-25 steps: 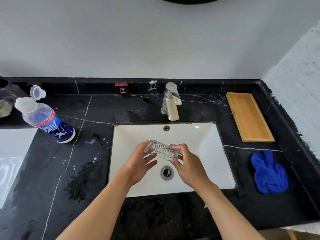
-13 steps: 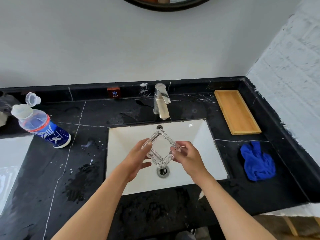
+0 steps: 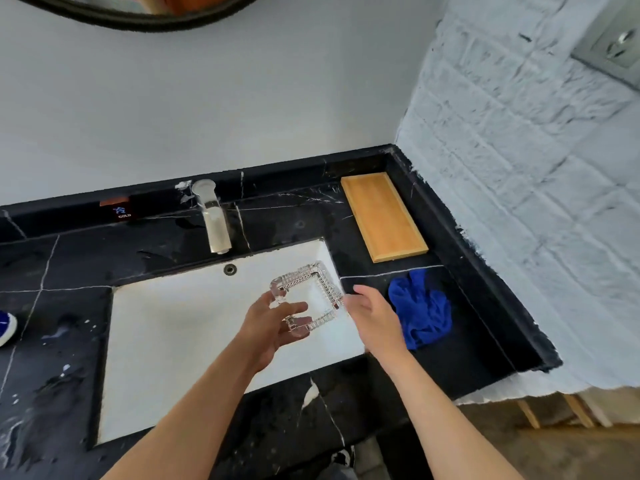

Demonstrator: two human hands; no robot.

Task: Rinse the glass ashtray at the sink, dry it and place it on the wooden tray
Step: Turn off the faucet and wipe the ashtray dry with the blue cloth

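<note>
From the head view, the left hand [image 3: 273, 327] pinched the glass ashtray [image 3: 308, 296] (tilted on edge) above the sink [image 3: 173, 341]; the right hand [image 3: 372, 313] had its grip spread just beside it, near the blue cloth [image 3: 420, 310] on the surface [image 3: 450, 348].

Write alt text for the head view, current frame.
A person's left hand holds a square glass ashtray over a white sink, the open right hand beside it. On the black counter to the right lie a blue cloth and a bare wooden tray; the tap shows no water.
</note>
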